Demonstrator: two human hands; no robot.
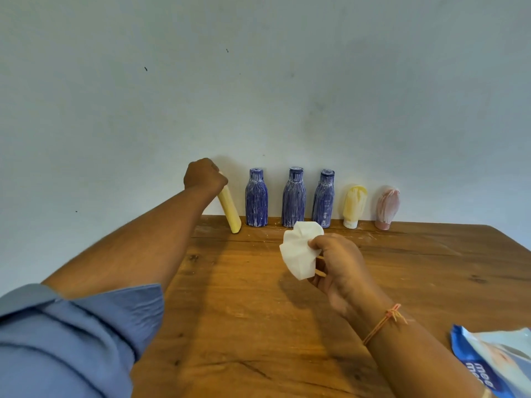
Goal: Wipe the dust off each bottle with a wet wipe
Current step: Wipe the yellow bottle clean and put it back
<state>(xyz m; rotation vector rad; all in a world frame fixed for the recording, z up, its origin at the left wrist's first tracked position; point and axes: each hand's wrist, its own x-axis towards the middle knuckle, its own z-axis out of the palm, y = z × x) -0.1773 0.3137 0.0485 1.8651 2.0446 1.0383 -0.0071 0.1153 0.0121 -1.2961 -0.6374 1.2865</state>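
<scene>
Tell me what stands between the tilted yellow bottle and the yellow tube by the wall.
Three dusty blue bottles, upright in a row, as the head view shows.

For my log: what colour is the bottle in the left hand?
Pale yellow bottle, seen in the head view.

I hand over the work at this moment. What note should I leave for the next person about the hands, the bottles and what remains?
Left hand: grips the top of the tall yellow bottle, tilted, base on the table, at the left end of the row.
Right hand: pinches the wet wipe above the table, touching no bottle.
Row by the wall: three blue bottles, yellow tube, pink tube, all upright with white dust streaks. Wipes pack at the near right edge.
Done: nothing plainly wiped. Left: all six.
</scene>
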